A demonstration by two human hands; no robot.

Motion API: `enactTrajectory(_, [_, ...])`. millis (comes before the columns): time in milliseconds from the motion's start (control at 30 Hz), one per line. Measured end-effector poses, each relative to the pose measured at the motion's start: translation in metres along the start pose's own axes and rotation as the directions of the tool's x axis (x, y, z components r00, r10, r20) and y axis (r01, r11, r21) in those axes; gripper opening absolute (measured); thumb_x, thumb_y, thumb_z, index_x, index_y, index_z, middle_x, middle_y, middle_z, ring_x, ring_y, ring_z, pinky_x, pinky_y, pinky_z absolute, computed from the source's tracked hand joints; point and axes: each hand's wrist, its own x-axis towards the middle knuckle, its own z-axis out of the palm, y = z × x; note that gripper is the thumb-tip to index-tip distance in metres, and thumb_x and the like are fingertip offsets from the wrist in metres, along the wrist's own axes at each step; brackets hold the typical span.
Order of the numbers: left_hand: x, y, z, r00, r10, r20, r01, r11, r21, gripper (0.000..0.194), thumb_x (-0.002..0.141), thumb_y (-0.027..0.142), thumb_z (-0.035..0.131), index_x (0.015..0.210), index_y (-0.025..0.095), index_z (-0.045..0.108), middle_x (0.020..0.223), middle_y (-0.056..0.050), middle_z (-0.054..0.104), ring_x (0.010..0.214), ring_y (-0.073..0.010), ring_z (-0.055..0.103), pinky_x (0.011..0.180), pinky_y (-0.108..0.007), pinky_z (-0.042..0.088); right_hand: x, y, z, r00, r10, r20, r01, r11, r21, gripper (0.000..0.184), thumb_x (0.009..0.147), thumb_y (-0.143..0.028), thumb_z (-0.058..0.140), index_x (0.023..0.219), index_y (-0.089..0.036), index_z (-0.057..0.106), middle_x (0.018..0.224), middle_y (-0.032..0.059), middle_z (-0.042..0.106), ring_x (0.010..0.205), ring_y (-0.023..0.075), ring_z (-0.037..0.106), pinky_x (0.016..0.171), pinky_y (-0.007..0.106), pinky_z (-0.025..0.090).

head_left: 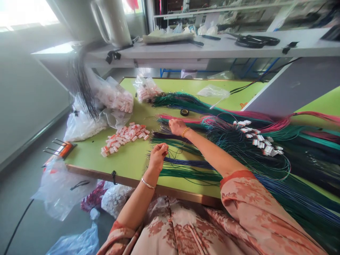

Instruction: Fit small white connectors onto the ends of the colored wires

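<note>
My left hand [158, 156] is closed in a pinch over the near part of the table. Between its thumb and fingers shows a small pale connector [166, 149], with thin wires running off to the right. My right hand [177, 127] is closed above the tips of the pink wires [195, 119] and dark wires; what its fingers hold is hidden. Blue wires [191, 162] and green wires [190, 173] lie in bundles beside and under my forearms. Left of my hands is a loose pile of white and orange connectors [124, 137].
Bags of connectors [114, 97] stand at the table's far left. A black tape roll [184, 112] lies behind my right hand. Wired connectors [259, 139] rest on wires at right. A raised shelf [170, 51] holds scissors [256, 40] and a pitcher [113, 23]. An orange pronged fixture [65, 150] sits at the left edge.
</note>
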Motion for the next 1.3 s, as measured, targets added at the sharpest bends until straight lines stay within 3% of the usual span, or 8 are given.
enactTrajectory(100, [0.0,0.0,0.001,1.0,-0.006,0.009,0.006,1.0,-0.006,0.034,0.057,0.032,0.087,0.078,0.015,0.066,0.073,-0.002,0.064,0.062,-0.0073,0.052,0.061,-0.023,0.041,-0.003,0.002,-0.006,0.997,0.06,-0.043,-0.059,0.998,0.012,0.029,0.09,-0.018,0.045,0.114,-0.012,0.061,0.104,0.0183,0.07,0.093,0.0261,0.065,0.077,0.031,0.044])
enactTrajectory(300, [-0.002,0.002,0.002,1.0,0.001,0.006,-0.001,1.0,-0.006,0.035,0.058,0.032,0.086,0.079,0.014,0.065,0.073,-0.001,0.063,0.063,-0.0071,0.052,0.062,-0.022,0.04,-0.004,0.006,-0.027,0.999,0.05,-0.013,-0.045,0.97,0.238,0.012,0.08,-0.021,0.056,0.082,-0.017,0.066,0.085,0.0069,0.072,0.075,0.017,0.061,0.067,0.025,0.04])
enactTrajectory(533, [-0.003,0.002,0.003,0.998,0.046,0.033,-0.045,0.999,-0.03,0.034,0.058,0.031,0.087,0.079,0.015,0.065,0.074,0.0,0.064,0.061,-0.0061,0.051,0.061,-0.022,0.041,-0.016,-0.021,-0.04,0.979,-0.146,-0.142,0.202,0.784,0.587,0.013,0.077,-0.022,0.053,0.077,-0.014,0.063,0.07,0.0006,0.065,0.064,0.0104,0.052,0.062,0.021,0.04])
enactTrajectory(867, [0.004,0.002,0.003,0.999,0.017,0.047,-0.009,0.985,-0.17,0.028,0.063,0.024,0.084,0.084,0.017,0.066,0.077,0.001,0.063,0.069,-0.0063,0.057,0.066,-0.019,0.044,-0.077,-0.031,-0.025,0.981,-0.103,-0.162,0.191,0.615,0.765,0.018,0.075,-0.03,0.057,0.078,-0.014,0.064,0.068,0.0001,0.064,0.059,0.0094,0.051,0.058,0.021,0.039])
enactTrajectory(1033, [0.005,0.002,0.005,0.999,-0.004,0.052,0.014,0.984,-0.18,0.028,0.063,0.022,0.084,0.083,0.017,0.066,0.076,0.002,0.063,0.066,-0.0056,0.056,0.065,-0.019,0.045,-0.097,-0.034,-0.009,0.978,-0.04,-0.204,0.185,0.619,0.764,0.013,0.074,-0.028,0.058,0.075,-0.015,0.063,0.067,-0.0005,0.062,0.058,0.0093,0.048,0.057,0.021,0.038])
enactTrajectory(1300, [0.004,0.003,0.003,0.998,-0.025,0.06,0.033,0.989,-0.145,0.028,0.064,0.02,0.084,0.084,0.018,0.065,0.081,0.001,0.065,0.07,-0.0062,0.059,0.069,-0.02,0.046,-0.107,-0.038,-0.005,0.947,-0.061,-0.314,0.25,0.754,0.608,0.006,0.073,-0.023,0.056,0.073,-0.018,0.059,0.069,-0.0001,0.06,0.06,0.0105,0.046,0.059,0.023,0.037])
